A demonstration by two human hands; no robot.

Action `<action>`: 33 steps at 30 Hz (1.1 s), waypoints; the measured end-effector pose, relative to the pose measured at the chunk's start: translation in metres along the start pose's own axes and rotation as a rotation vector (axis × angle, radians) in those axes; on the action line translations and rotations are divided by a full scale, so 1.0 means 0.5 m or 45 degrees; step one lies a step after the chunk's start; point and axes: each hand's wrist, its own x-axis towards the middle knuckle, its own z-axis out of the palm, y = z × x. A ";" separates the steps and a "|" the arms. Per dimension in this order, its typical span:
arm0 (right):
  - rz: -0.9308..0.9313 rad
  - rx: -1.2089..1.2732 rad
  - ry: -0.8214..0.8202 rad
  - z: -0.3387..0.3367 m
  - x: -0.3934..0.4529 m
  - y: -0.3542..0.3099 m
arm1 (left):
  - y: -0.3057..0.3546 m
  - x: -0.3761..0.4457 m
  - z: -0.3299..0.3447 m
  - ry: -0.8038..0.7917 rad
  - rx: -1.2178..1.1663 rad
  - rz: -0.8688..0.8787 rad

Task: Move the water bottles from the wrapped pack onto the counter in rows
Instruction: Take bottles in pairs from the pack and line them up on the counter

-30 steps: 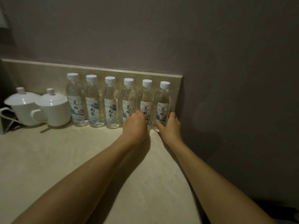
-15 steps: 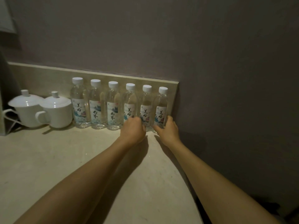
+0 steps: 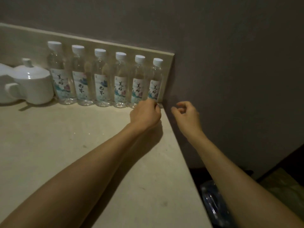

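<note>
Several clear water bottles with white caps and printed labels stand upright in one row (image 3: 120, 79) against the low backsplash, on the beige counter (image 3: 82, 153). My left hand (image 3: 145, 113) hovers just in front of the two rightmost bottles (image 3: 154, 83), fingers curled closed, holding nothing. My right hand (image 3: 185, 115) is past the counter's right edge, apart from the bottles, fingers loosely bent and apart, empty. The wrapped pack (image 3: 212, 201) shows as bluish plastic low beside the counter, partly hidden by my right forearm.
Two white lidded cups (image 3: 32, 84) stand left of the bottle row. A grey wall (image 3: 230, 63) closes the right side. The counter's right edge (image 3: 184, 155) drops to a dark gap and the floor (image 3: 283, 183).
Both hands have let go of the rightmost bottles and drawn back. My right hand has moved right, off the counter's edge. The view has shifted right and down.
</note>
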 end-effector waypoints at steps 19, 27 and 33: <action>0.102 0.132 0.013 -0.406 -0.036 0.250 | 0.389 -0.160 0.240 0.002 -0.046 0.018; 0.351 0.131 0.066 -0.545 -0.050 0.449 | 0.530 -0.221 0.482 -0.310 -0.024 0.094; 0.587 0.047 0.097 -0.577 -0.042 0.643 | 0.553 -0.217 0.679 -0.583 0.036 0.023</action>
